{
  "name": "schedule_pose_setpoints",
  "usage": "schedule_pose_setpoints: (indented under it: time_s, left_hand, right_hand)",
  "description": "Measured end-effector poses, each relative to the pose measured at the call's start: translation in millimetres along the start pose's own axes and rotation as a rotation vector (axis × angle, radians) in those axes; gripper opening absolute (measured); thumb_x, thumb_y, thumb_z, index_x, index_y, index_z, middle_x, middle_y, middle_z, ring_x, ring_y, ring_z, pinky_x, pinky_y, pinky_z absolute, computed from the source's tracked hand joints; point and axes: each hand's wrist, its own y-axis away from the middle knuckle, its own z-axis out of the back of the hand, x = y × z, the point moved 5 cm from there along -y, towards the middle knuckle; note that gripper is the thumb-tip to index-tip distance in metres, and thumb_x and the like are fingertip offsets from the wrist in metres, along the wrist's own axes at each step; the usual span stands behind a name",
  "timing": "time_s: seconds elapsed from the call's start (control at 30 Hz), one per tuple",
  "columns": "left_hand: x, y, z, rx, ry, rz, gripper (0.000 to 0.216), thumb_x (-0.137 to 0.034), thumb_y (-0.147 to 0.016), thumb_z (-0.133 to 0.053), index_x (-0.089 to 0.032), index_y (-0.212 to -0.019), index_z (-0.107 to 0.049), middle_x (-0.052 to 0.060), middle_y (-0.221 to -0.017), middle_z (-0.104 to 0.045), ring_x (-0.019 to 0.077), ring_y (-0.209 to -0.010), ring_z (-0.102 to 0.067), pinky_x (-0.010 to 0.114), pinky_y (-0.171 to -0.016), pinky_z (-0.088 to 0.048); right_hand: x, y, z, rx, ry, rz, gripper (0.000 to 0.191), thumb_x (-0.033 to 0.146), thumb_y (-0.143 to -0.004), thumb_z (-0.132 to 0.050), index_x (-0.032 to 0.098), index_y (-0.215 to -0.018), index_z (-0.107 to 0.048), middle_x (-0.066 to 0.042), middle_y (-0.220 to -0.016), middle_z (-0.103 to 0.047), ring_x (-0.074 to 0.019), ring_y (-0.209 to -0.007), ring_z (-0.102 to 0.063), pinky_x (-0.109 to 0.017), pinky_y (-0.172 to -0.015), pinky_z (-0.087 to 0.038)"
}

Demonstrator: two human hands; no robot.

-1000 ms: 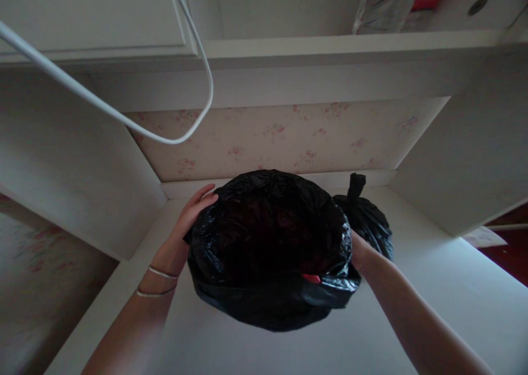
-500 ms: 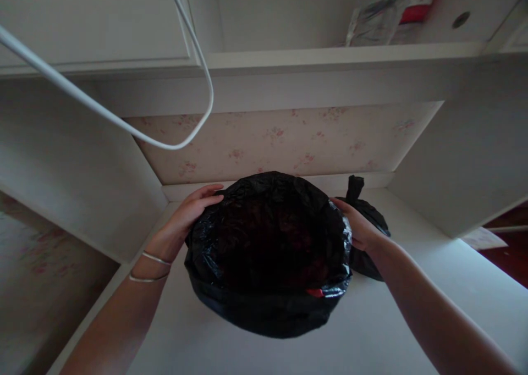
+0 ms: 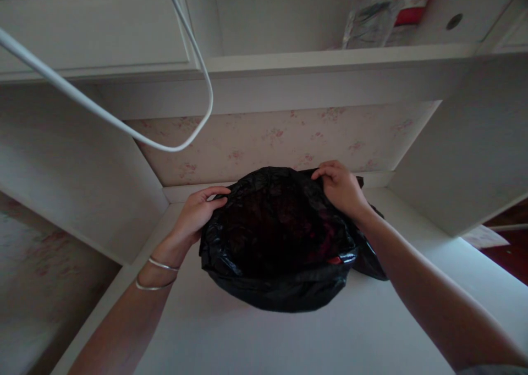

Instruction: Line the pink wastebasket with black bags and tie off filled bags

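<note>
A round bin lined with a black garbage bag (image 3: 284,295) stands on the white surface, its mouth facing me. The bag's edge is folded outward over the rim, and a small red spot shows at the front right. My left hand (image 3: 198,213), with two bracelets on the wrist, pinches the bag's edge at the back left. At the back right, my right hand (image 3: 340,188) grips the bag's edge with curled fingers. Partly hidden behind my right forearm lies a second black plastic bag (image 3: 369,259), its top knotted.
A white cable (image 3: 165,147) hangs in a loop at the upper left. Overhead is an open white cabinet shelf (image 3: 289,61) holding clear and red-white packages (image 3: 371,20). White side panels (image 3: 457,144) flank the surface, with flowered wallpaper (image 3: 256,138) behind.
My right hand has moved from the bin's right side up and left to the back edge, where it grips the bag. The bin has shifted slightly back and right.
</note>
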Motion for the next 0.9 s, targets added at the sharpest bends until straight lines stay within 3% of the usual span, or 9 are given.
schedule_pose_setpoints:
  time_s: [0.1,0.2,0.33,0.43,0.53,0.73,0.83,0.9]
  left_hand:
    - [-1.1,0.2,-2.1,-0.013,0.022,-0.019,0.043,-0.036,-0.065,-0.085,-0.023,-0.106,-0.078,0.002,-0.092,-0.080,0.0195,-0.080,-0.070,0.028,-0.069,-0.049]
    - [-0.9,-8.7,-0.1,-0.026,0.033,-0.030,0.055,-0.043,-0.072,-0.082,-0.027,-0.124,-0.072,0.001,-0.097,-0.080,0.0214,-0.089,-0.071,0.029,-0.074,-0.050]
    - [1.8,-29.3,-3.8,0.067,0.008,-0.037,0.043,-0.046,-0.069,-0.082,-0.019,-0.102,-0.079,0.006,-0.096,-0.081,0.0275,-0.094,-0.072,0.034,-0.079,-0.053]
    - [2.9,-40.3,-11.4,0.142,-0.013,-0.054,0.039,-0.044,-0.064,-0.083,-0.018,-0.093,-0.081,0.007,-0.095,-0.081,0.0298,-0.095,-0.073,0.037,-0.085,-0.054]
    - [3.1,-45.3,-16.3,0.126,-0.036,-0.092,0.037,-0.040,-0.061,-0.083,-0.019,-0.091,-0.081,0.007,-0.094,-0.082,0.0283,-0.092,-0.072,0.037,-0.085,-0.053]
    - [-1.7,-42.6,-11.2,-0.093,-0.095,-0.233,0.029,-0.036,-0.065,-0.079,-0.021,-0.089,-0.075,0.002,-0.081,-0.075,0.0222,-0.083,-0.068,0.031,-0.081,-0.049]
    - [-6.7,-35.5,-7.9,-0.176,-0.155,-0.289,0.022,-0.036,-0.071,-0.077,-0.022,-0.088,-0.075,-0.002,-0.063,-0.063,0.0208,-0.068,-0.061,0.031,-0.071,-0.045]
    - [-11.0,-30.9,-6.4,-0.222,-0.172,-0.340,0.017,-0.035,-0.074,-0.074,-0.023,-0.086,-0.075,-0.002,-0.064,-0.063,0.0205,-0.069,-0.061,0.030,-0.070,-0.045]
  right_hand:
    - [-3.8,-7.2,-11.7,0.139,0.062,-0.002,0.017,0.017,-0.078,-0.062,0.023,-0.081,-0.078,-0.008,-0.103,-0.077,-0.0284,-0.106,-0.069,-0.048,-0.110,-0.047]
    - [-14.1,-10.9,-17.5,0.239,0.072,-0.035,0.030,0.026,-0.083,-0.066,0.025,-0.111,-0.078,-0.007,-0.113,-0.079,-0.0275,-0.105,-0.073,-0.048,-0.106,-0.052]
    - [-24.0,-13.4,-19.5,0.300,0.067,-0.049,0.039,0.034,-0.090,-0.063,0.024,-0.126,-0.074,-0.008,-0.122,-0.079,-0.0283,-0.108,-0.075,-0.049,-0.104,-0.056]
    - [-21.1,-14.2,-21.2,0.284,0.068,0.031,0.042,0.029,-0.091,-0.059,0.027,-0.132,-0.072,-0.004,-0.136,-0.073,-0.0268,-0.127,-0.067,-0.049,-0.118,-0.045]
    - [-13.7,-13.0,-23.5,0.254,0.072,0.142,0.043,0.021,-0.091,-0.052,0.028,-0.126,-0.075,-0.002,-0.134,-0.074,-0.0245,-0.131,-0.065,-0.048,-0.123,-0.039]
    - [2.3,-7.6,-18.9,0.164,0.095,0.354,0.044,0.012,-0.087,-0.047,0.028,-0.109,-0.082,0.000,-0.130,-0.076,-0.0218,-0.130,-0.066,-0.047,-0.125,-0.038]
    - [12.4,-2.6,-12.8,0.091,0.147,0.512,0.042,0.014,-0.092,-0.045,0.026,-0.111,-0.080,-0.004,-0.129,-0.076,-0.0216,-0.126,-0.068,-0.046,-0.120,-0.045]
    - [17.7,1.0,-7.9,0.016,0.187,0.593,0.041,0.014,-0.095,-0.044,0.026,-0.109,-0.080,-0.006,-0.128,-0.076,-0.0215,-0.124,-0.069,-0.045,-0.116,-0.049]
